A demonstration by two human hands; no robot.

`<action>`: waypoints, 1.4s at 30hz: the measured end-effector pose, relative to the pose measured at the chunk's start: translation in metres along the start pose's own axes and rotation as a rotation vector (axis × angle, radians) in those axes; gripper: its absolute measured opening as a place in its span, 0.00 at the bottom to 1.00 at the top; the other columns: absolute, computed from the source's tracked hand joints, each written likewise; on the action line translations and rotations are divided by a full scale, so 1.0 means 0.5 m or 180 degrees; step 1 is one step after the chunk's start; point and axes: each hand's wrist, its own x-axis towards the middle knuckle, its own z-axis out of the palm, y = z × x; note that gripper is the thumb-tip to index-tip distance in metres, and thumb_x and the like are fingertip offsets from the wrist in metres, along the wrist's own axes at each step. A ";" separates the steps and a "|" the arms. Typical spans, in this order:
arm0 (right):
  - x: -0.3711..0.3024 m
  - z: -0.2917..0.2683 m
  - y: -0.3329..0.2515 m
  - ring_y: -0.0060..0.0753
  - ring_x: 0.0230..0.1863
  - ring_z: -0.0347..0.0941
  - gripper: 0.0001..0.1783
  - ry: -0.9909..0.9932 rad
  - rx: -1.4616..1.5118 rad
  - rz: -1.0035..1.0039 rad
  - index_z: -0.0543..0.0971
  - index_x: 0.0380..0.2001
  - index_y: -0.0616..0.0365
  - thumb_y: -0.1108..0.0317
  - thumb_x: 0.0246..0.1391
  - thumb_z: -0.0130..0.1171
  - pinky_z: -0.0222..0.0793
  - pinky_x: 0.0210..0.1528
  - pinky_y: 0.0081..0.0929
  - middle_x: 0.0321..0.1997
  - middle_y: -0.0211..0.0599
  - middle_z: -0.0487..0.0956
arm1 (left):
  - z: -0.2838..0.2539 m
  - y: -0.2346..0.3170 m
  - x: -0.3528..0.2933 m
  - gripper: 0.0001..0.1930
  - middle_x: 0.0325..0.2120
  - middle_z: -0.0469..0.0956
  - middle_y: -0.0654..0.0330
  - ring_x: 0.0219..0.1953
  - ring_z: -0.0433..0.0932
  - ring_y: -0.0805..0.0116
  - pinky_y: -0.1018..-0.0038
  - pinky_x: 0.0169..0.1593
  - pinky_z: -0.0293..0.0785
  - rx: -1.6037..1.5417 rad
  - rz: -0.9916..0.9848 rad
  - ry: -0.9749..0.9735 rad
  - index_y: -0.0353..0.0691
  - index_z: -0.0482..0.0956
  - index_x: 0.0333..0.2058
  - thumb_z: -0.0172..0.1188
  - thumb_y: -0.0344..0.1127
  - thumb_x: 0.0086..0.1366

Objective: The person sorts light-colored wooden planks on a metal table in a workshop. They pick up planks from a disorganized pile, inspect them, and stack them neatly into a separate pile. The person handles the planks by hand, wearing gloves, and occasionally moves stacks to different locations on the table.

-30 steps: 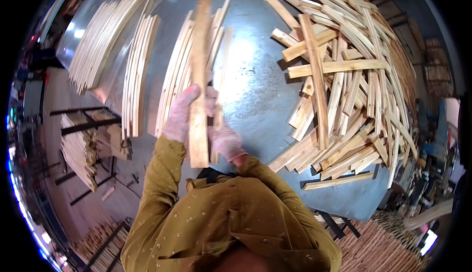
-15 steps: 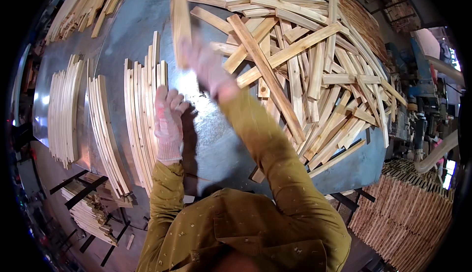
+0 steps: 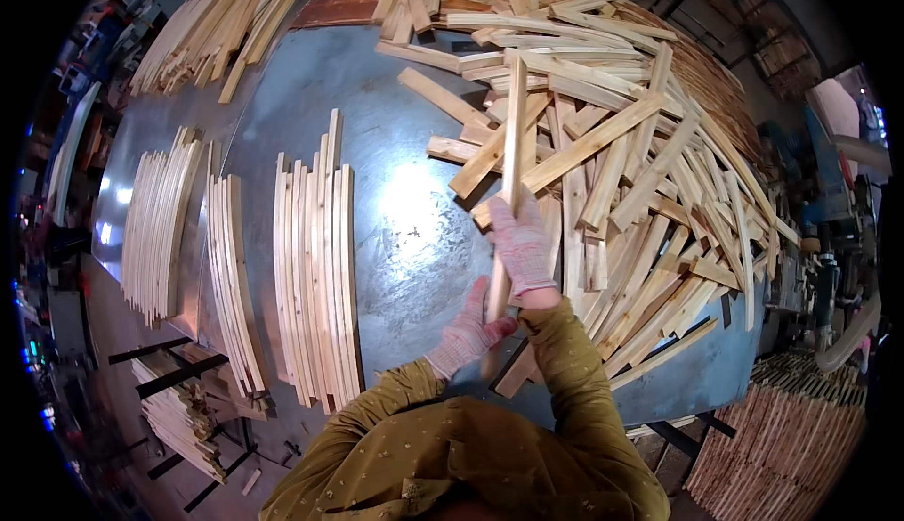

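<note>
I hold one long pale wooden slat [image 3: 513, 135] lengthwise in front of me, over a grey metal table [image 3: 395, 229]. My right hand [image 3: 521, 246], in a pinkish knit glove, grips the slat near its middle. My left hand [image 3: 468, 330], gloved the same, grips its near end. The slat's far end reaches over a big loose heap of wooden slats [image 3: 621, 154] on the table's right half. To my left, a neat row of curved slats [image 3: 315, 267] lies side by side on the table.
Two more sorted rows of slats [image 3: 231, 281] [image 3: 160, 224] lie further left, and another bundle [image 3: 221, 26] sits at the far left corner. Stacks of slats rest on racks below the table at left [image 3: 184, 417] and right [image 3: 786, 436]. Machinery stands at the right edge.
My right hand reached to the heap and took a new slat. My left hand left the sorted row and now grips the slat's near end. The view swung right.
</note>
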 end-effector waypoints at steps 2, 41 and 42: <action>-0.003 0.009 -0.046 0.35 0.48 0.77 0.37 -0.0364 0.0505 -0.0344 0.64 0.68 0.60 0.51 0.63 0.61 0.76 0.46 0.30 0.54 0.44 0.77 | 0.019 -0.006 0.015 0.33 0.46 0.80 0.52 0.49 0.79 0.57 0.61 0.54 0.74 -0.0429 -0.0056 -0.0054 0.39 0.63 0.64 0.64 0.48 0.68; -0.187 -0.321 0.178 0.35 0.39 0.79 0.30 0.0500 0.2130 -0.0270 0.58 0.67 0.65 0.74 0.65 0.55 0.82 0.41 0.25 0.47 0.47 0.77 | -0.117 0.153 0.041 0.30 0.43 0.82 0.53 0.43 0.82 0.64 0.66 0.51 0.80 -0.2216 -0.0993 -0.0902 0.32 0.72 0.59 0.66 0.39 0.61; -0.221 -0.258 0.147 0.33 0.38 0.79 0.32 0.0246 0.1949 -0.0281 0.57 0.69 0.64 0.73 0.65 0.56 0.81 0.39 0.24 0.46 0.45 0.77 | -0.121 0.116 0.019 0.33 0.46 0.81 0.47 0.46 0.83 0.57 0.61 0.53 0.81 -0.2688 -0.1178 -0.0805 0.32 0.68 0.63 0.66 0.36 0.60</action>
